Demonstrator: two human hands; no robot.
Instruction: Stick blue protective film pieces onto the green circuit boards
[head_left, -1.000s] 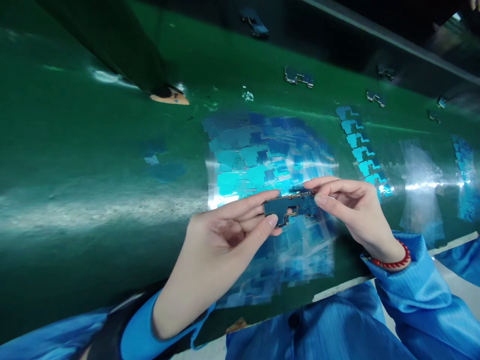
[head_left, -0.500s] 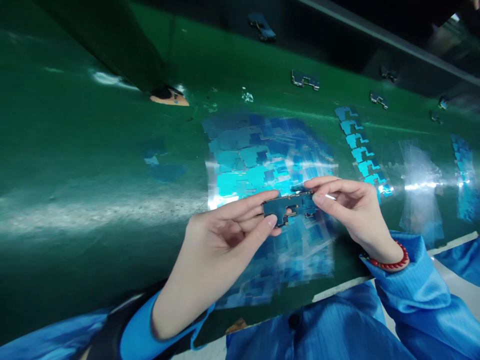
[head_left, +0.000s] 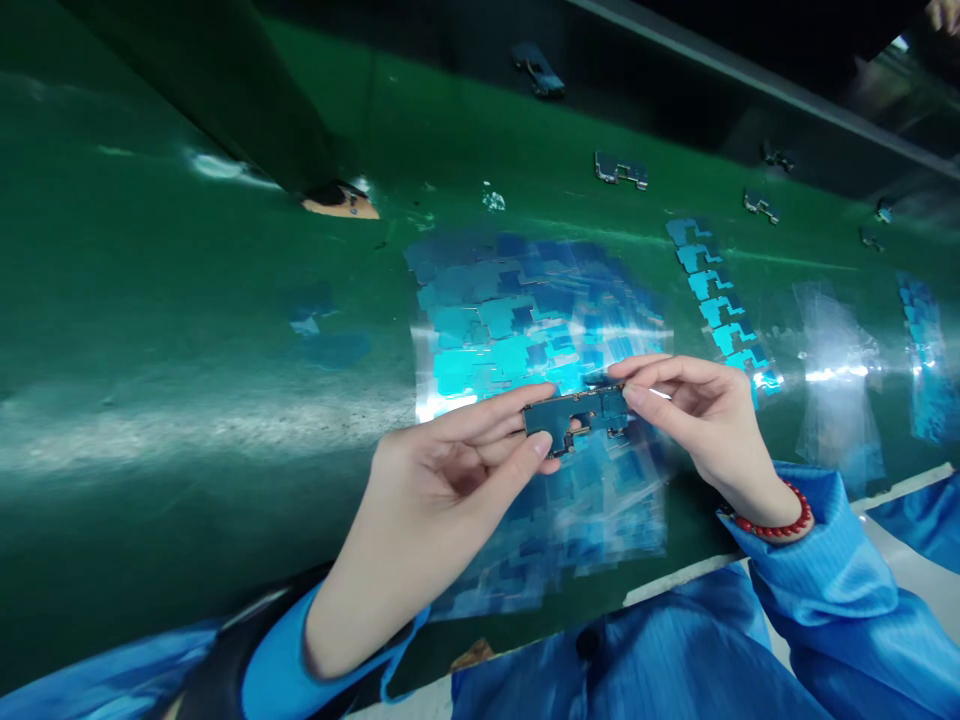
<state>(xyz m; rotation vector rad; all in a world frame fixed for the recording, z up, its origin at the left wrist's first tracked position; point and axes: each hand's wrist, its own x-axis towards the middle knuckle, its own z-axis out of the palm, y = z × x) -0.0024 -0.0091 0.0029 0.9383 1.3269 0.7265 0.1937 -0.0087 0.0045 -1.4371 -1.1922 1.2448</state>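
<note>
Holding the circuit board (head_left: 553, 418) above the blue films (head_left: 487, 320), long axis left-to-right, I pinch its left end in my left hand (head_left: 450, 480), its upper right corner in my right hand (head_left: 701, 410).

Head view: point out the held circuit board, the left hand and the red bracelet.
Circuit board (head_left: 553, 417), head view: its dark flat face.
Left hand (head_left: 439, 485), head view: near the thumb's base.
Red bracelet (head_left: 795, 525), head view: its beads.

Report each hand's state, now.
Left hand: closed, holding the board by its left end.
Right hand: closed, thumb and finger pinched at the board's right end.
</note>
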